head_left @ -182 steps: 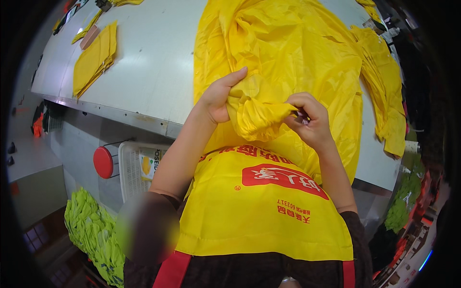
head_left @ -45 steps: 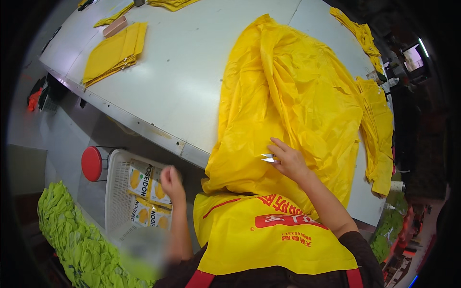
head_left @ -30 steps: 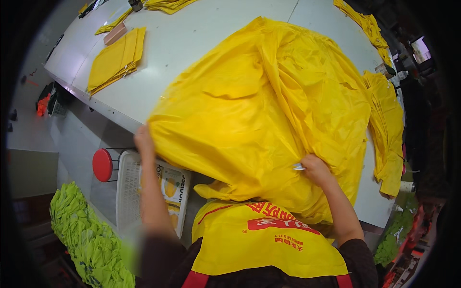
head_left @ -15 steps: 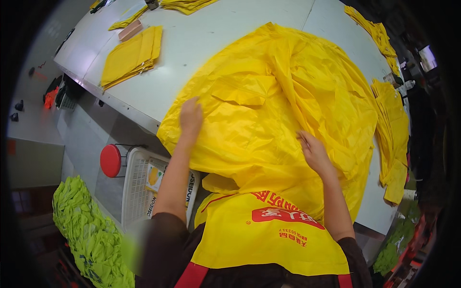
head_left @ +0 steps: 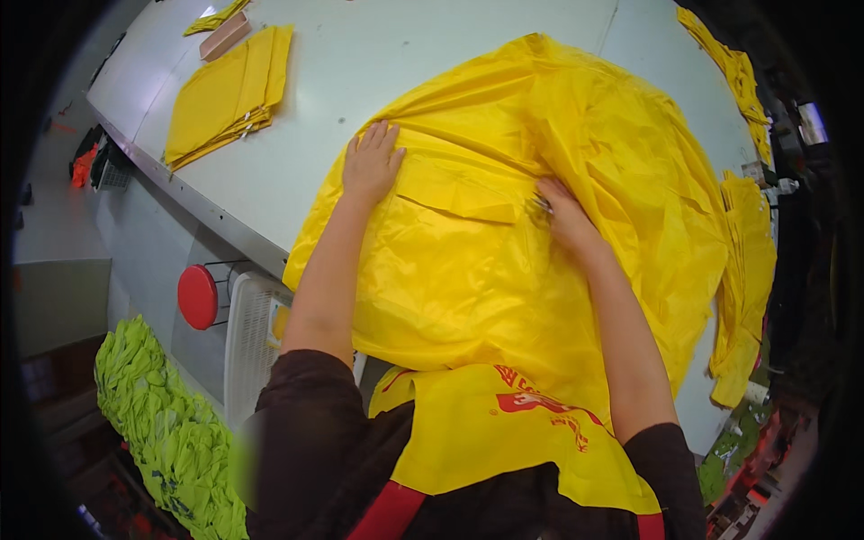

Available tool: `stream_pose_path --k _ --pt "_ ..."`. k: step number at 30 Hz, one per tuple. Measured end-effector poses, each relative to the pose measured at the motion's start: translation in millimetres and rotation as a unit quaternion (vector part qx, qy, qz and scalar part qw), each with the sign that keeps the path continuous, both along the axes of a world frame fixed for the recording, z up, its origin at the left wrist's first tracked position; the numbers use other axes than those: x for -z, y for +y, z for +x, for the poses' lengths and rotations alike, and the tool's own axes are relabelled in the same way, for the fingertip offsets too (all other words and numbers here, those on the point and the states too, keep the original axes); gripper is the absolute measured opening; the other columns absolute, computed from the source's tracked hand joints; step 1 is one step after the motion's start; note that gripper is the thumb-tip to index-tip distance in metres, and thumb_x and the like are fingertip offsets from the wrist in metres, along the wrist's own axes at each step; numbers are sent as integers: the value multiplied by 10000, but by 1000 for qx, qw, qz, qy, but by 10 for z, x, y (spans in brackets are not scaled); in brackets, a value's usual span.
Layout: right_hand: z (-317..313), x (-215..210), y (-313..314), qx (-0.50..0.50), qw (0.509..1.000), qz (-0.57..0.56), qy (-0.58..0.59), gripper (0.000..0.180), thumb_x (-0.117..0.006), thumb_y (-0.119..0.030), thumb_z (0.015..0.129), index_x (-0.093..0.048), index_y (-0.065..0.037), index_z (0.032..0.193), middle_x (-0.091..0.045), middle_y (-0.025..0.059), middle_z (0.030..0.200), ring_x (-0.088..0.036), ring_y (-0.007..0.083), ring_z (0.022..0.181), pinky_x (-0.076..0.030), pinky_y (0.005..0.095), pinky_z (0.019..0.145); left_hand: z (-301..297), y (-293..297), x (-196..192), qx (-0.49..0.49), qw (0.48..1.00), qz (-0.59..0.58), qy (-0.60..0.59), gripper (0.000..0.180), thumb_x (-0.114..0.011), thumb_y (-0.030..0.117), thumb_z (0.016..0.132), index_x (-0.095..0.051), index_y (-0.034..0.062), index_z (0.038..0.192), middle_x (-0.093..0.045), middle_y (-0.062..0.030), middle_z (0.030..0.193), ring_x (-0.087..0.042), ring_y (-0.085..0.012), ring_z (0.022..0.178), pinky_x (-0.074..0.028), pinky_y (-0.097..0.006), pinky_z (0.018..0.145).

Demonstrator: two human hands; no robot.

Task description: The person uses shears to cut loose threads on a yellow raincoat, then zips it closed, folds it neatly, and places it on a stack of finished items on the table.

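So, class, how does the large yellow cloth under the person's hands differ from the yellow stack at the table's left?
The large yellow cloth is spread out and rumpled; the yellow stack is folded flat in layers.
The cloth covers far more of the table than the stack.
The left hand lies on the cloth; neither hand touches the stack.
Both are yellow.

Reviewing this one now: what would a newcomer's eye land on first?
Most likely the big rumpled yellow cloth spread over the pale table, with the left hand laid on it and the right hand holding a small metal tool at its middle. Next, probably the lime-green heap at the picture's lower left and the round red stool seat left of the white basket.
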State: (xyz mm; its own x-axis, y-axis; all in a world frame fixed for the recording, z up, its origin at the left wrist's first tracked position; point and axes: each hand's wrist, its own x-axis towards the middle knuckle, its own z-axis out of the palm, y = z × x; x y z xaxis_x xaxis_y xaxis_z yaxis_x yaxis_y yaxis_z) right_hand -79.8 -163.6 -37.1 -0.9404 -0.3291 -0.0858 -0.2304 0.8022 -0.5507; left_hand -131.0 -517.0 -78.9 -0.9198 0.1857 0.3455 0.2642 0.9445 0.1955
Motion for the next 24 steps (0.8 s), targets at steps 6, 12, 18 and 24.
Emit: stream_pose_path --k 6,12,18,24 --pt "118 -292 -298 84 995 50 13 445 -528 23 776 -481 -27 1216 -440 174 1311 -403 318 1224 -348 365 1008 -49 -229 -127 -54 870 481 -91 201 -568 170 843 -651 81 1002 -644 -87 1014 -572 -210 1012 -372 -355 938" --pt "238 -269 -556 -87 995 21 47 330 -623 -25 711 -559 -92 1028 -582 88 1028 -579 267 917 -497 352 716 -81 -200 -207 149 966 212 -27 228 -680 160 715 -666 72 926 -620 -77 1066 -522 -253 1064 -350 -379 955" --pt "285 111 -464 57 987 -149 3 105 -607 -111 809 -522 -60 843 -517 13 689 -562 151 647 -440 272 524 -80 -183 -174 136 973 183 -32 169 -689 267 711 -710 184 857 -601 -27 1097 -487 -246 1077 -299 -403 974" --pt "47 82 -491 287 870 -359 -180 164 -555 -190 884 -501 -48 823 -471 -25 628 -448 63 445 -359 196 422 -75 -38 -188 108 981 163 12 88 -691 184 713 -699 142 790 -615 -26 1049 -506 -240 1013 -328 -393 928"
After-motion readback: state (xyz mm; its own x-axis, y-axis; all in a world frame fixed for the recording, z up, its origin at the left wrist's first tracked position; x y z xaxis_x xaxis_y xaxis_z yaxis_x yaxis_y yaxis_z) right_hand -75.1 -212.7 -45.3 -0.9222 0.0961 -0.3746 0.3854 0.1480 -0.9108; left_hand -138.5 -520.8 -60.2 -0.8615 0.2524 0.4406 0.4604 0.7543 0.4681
